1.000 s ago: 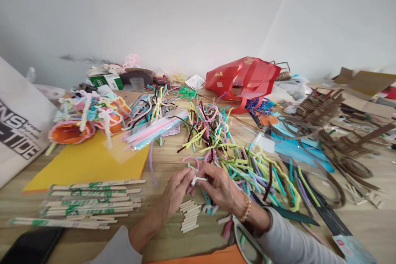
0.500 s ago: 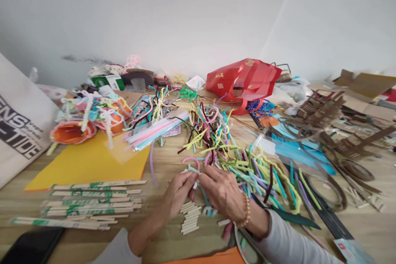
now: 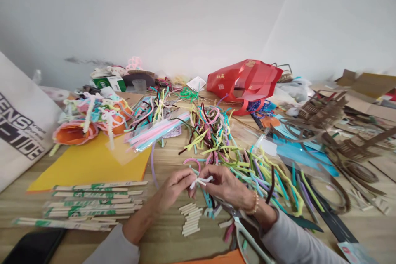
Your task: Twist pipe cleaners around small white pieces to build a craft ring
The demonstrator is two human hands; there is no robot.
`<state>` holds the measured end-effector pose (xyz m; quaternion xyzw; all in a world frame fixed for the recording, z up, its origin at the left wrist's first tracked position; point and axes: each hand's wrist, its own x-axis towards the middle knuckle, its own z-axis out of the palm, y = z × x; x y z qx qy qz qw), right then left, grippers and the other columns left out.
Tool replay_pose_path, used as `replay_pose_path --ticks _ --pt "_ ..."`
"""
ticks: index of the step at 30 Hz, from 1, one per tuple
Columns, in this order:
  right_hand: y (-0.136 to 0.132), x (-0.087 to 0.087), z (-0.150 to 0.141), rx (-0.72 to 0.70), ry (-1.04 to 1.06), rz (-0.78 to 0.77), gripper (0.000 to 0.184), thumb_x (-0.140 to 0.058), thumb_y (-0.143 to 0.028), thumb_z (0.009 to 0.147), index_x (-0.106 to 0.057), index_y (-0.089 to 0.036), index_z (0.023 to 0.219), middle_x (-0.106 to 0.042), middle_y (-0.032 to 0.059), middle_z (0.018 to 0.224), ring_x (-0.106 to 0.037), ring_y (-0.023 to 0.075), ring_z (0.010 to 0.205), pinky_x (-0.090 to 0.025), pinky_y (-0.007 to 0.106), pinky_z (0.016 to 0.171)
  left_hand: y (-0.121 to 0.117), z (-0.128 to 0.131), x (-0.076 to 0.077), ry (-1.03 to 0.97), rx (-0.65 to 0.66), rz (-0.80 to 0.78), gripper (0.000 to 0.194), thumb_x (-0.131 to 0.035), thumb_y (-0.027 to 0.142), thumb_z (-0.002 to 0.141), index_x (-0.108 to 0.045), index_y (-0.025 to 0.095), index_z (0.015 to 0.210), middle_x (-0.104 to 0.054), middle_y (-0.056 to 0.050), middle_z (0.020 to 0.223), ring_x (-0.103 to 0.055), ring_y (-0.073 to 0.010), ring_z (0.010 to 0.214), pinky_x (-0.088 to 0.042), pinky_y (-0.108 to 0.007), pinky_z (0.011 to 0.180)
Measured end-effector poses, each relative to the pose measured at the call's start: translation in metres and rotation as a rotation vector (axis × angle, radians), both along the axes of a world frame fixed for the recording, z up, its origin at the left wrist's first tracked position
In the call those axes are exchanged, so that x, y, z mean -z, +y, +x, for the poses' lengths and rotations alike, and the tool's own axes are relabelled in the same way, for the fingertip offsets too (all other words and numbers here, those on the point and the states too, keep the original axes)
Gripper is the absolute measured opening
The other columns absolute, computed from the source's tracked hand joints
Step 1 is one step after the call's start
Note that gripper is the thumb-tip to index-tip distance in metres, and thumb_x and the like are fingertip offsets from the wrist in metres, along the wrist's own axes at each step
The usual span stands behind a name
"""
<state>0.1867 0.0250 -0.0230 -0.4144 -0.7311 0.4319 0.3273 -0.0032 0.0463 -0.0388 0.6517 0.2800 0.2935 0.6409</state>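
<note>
My left hand (image 3: 176,189) is closed, thumb and fingers pinching one end of a short white pipe cleaner (image 3: 201,181) that looks bent or twisted. My right hand (image 3: 227,187), with a beaded bracelet at the wrist, pinches the same piece from the other side. Just below the hands lies a small stack of short cut wooden sticks (image 3: 191,218). Scissors (image 3: 243,231) with pale handles rest under and beside my right forearm, their blades partly hidden. A pink curved pipe cleaner (image 3: 194,161) lies right behind the fingertips.
Colourful pipe cleaners (image 3: 210,128) spread over the middle and right. Paper-wrapped chopsticks (image 3: 93,201), a phone (image 3: 34,247) and yellow sheets (image 3: 89,163) lie left. A red bag (image 3: 244,78) stands behind; brown woven pieces (image 3: 324,111) sit right.
My right hand has turned and its fingers have lifted apart, so more of the white pipe cleaner shows. More of the scissors is visible under the right arm.
</note>
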Motion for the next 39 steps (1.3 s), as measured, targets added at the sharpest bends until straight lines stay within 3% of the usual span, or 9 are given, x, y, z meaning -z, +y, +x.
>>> replay_pose_path --ticks 4,8,15,23,28,34,39 --pt "0.005 -0.005 0.004 -0.103 0.235 -0.338 0.027 -0.064 -0.039 0.077 -0.059 -0.014 0.087 -0.055 -0.0012 0.068 -0.046 0.0073 0.054 -0.037 0.018 0.049 -0.001 -0.001 -0.004 0.096 -0.098 0.166 0.037 -0.04 0.039 0.091 -0.053 0.015 0.066 -0.054 0.0 0.061 -0.051 -0.0142 0.063 -0.039 -0.026 0.066" --pt "0.006 -0.006 0.005 -0.09 0.284 -0.44 0.034 -0.066 -0.044 0.075 -0.059 -0.013 0.087 -0.054 -0.0006 0.067 -0.05 0.0079 0.054 -0.042 0.019 0.05 -0.005 0.0 -0.011 0.171 -0.147 0.261 0.035 -0.039 0.037 0.092 -0.053 0.016 0.067 -0.053 0.0 0.063 -0.049 -0.014 0.063 -0.037 -0.025 0.064" --pt "0.007 0.004 0.005 -0.031 0.193 -0.261 0.028 -0.062 -0.042 0.08 -0.059 -0.014 0.082 -0.046 -0.0043 0.059 -0.039 0.0056 0.047 -0.032 0.017 0.044 -0.012 0.003 -0.01 0.278 -0.153 0.361 0.03 -0.04 0.034 0.092 -0.049 0.017 0.068 -0.05 0.002 0.065 -0.047 -0.0135 0.065 -0.035 -0.023 0.064" --pt "-0.001 -0.001 0.0 0.048 -0.072 0.232 0.015 -0.052 -0.025 0.089 -0.061 -0.017 0.08 -0.059 0.0013 0.08 -0.053 0.0136 0.079 -0.04 0.023 0.069 -0.01 0.004 -0.007 0.255 -0.151 0.265 0.033 -0.038 0.035 0.092 -0.048 0.017 0.065 -0.048 0.002 0.063 -0.047 -0.0135 0.063 -0.036 -0.023 0.062" --pt "-0.001 0.0 -0.002 0.076 -0.097 0.327 0.016 -0.05 -0.024 0.09 -0.059 -0.017 0.079 -0.058 0.0009 0.079 -0.054 0.0132 0.076 -0.041 0.024 0.072 -0.011 0.006 -0.008 0.209 -0.196 0.247 0.029 -0.04 0.036 0.092 -0.053 0.017 0.074 -0.051 0.001 0.068 -0.049 -0.014 0.067 -0.038 -0.024 0.066" --pt "-0.002 -0.001 -0.003 0.131 -0.002 0.156 0.018 -0.056 -0.034 0.086 -0.061 -0.017 0.084 -0.06 0.0018 0.08 -0.053 0.0132 0.072 -0.041 0.022 0.062 -0.012 0.004 -0.006 0.292 -0.263 0.398 0.031 -0.039 0.033 0.093 -0.054 0.017 0.072 -0.054 0.001 0.065 -0.051 -0.0135 0.063 -0.04 -0.023 0.064" --pt "0.003 -0.003 -0.001 0.196 0.321 -0.211 0.04 -0.042 -0.052 0.089 -0.058 -0.017 0.084 -0.055 0.0017 0.074 -0.053 0.0124 0.065 -0.044 0.021 0.052 -0.016 0.003 0.0 0.338 -0.409 0.734 0.019 -0.041 0.026 0.092 -0.058 0.019 0.086 -0.063 -0.004 0.08 -0.058 -0.0163 0.076 -0.044 -0.027 0.074"
